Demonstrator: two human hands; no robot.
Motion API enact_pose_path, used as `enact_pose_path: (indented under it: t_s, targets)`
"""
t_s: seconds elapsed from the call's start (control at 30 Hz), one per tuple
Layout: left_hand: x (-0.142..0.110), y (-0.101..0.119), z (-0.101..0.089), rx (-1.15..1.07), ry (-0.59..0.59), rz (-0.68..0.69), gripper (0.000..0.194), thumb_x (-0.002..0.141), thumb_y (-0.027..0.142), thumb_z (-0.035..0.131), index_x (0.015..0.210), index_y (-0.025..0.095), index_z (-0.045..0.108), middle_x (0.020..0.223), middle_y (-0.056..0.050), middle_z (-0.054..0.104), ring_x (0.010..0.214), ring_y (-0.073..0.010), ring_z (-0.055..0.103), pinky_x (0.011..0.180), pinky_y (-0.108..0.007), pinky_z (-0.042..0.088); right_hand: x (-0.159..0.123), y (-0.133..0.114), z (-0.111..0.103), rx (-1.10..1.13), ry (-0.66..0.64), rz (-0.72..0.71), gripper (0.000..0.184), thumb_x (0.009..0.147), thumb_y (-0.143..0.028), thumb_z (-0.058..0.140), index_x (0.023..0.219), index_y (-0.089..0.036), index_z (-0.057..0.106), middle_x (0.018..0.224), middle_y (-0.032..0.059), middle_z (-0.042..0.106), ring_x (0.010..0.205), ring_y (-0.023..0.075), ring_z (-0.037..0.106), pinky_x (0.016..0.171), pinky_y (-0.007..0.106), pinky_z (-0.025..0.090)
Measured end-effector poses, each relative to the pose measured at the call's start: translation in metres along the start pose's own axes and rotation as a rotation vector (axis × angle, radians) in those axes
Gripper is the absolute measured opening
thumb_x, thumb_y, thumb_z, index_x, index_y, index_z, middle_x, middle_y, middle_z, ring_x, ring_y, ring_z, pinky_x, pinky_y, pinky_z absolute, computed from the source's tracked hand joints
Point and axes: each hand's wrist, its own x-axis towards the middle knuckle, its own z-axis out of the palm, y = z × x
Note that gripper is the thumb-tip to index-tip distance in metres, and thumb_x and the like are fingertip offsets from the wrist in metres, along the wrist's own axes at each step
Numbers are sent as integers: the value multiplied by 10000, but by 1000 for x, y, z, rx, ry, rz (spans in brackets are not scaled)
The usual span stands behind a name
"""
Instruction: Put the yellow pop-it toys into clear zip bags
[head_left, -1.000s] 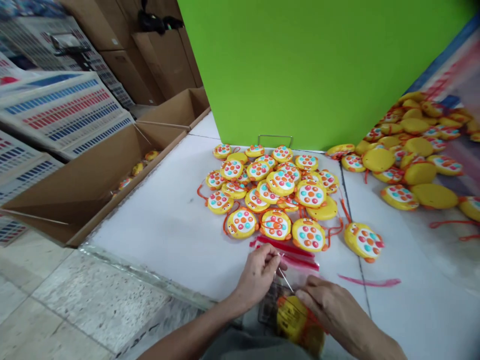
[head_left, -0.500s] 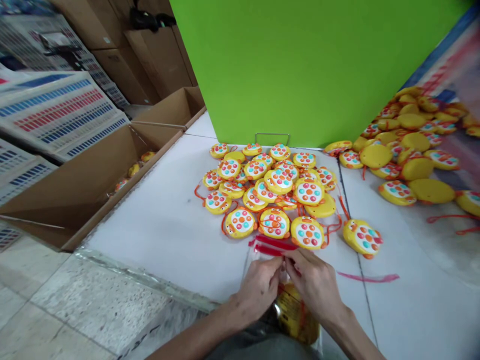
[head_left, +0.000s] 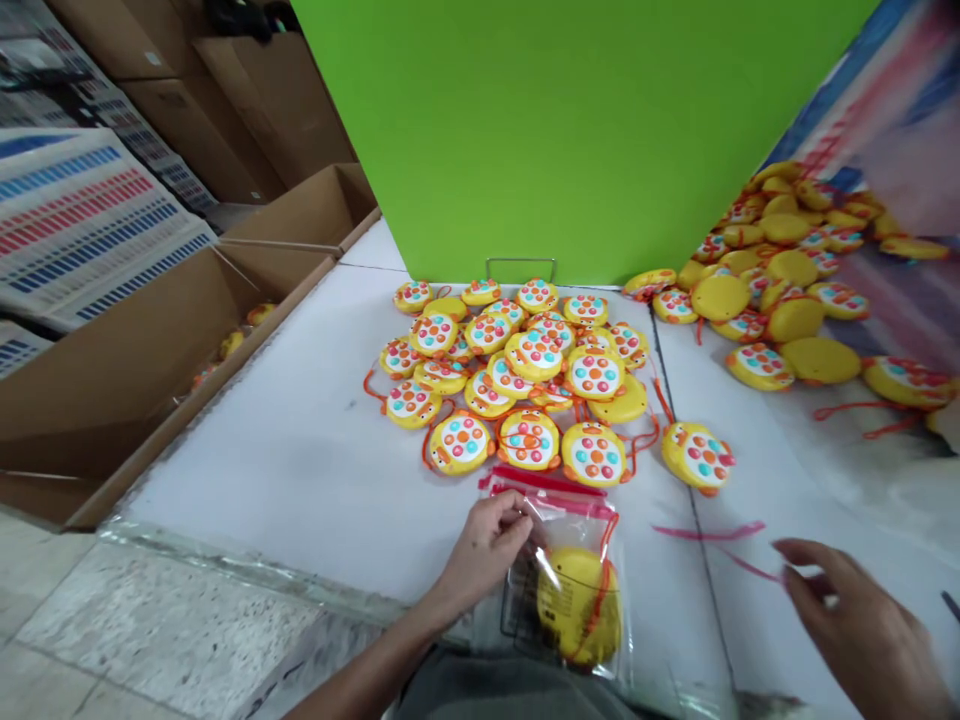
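Note:
A clear plastic zip bag [head_left: 564, 590] with red strips along its mouth lies on the white table [head_left: 277, 450], and a round yellow toy [head_left: 577, 606] with an orange cord sits inside it. My left hand [head_left: 486, 555] pinches the bag's upper left edge. My right hand [head_left: 847, 622] is off to the right, apart from the bag, its fingertips meeting the end of a thin pink strip [head_left: 754, 565]. Another pink strip [head_left: 709, 532] lies on the table. Just above the bag is a loose pile of yellow toys [head_left: 532, 375] with coloured buttons.
A larger heap of the same toys [head_left: 780, 270] lies to the right on a printed sheet. A green board [head_left: 570, 130] with a wire handle [head_left: 521, 266] stands behind. An open cardboard box [head_left: 165, 380] holding several toys sits at the left, above a tiled floor [head_left: 150, 620].
My right hand has moved away from the bag to the far right, drawing a pink strip with it. The bag now lies flatter and fully in view, and my left hand still pinches it.

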Motion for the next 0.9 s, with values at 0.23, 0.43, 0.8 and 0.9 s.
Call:
enact_pose_path:
  t_s: [0.23,0.43,0.8,0.9]
  targets:
    - [-3,-3,-3,-19,-35,9,123,812,241,493,791,136,555,750,-44,652,695,-167,632,654,-278,485,-1,-131,41,682,-666,-109,321,748,-466,579,850,-166,627,794,46,676,743,197,615,664,292,477]
    - [-5,-10,-9,12,-14,-7,94,818,269,477,827,177,495,736,-7,616,705,-159,604,606,-242,453,-6,-115,56,886,-625,-63,275,754,-438,592,736,-166,557,574,-43,512,471,78,408,439,206,289]
    - [-8,-7,-10,83,89,-7,130,697,162,455,566,158,456,563,30,469,550,-104,432,524,-201,319,-14,-119,37,669,-576,-363,220,791,-187,433,629,-181,583,732,32,590,695,168,553,663,283,431]
    - [-13,-4,-5,88,89,14,166,641,130,504,556,179,371,541,49,421,541,-96,428,510,-190,310,-15,-124,25,533,-424,-350,226,839,-276,427,829,-185,633,882,64,621,758,183,590,622,270,459]
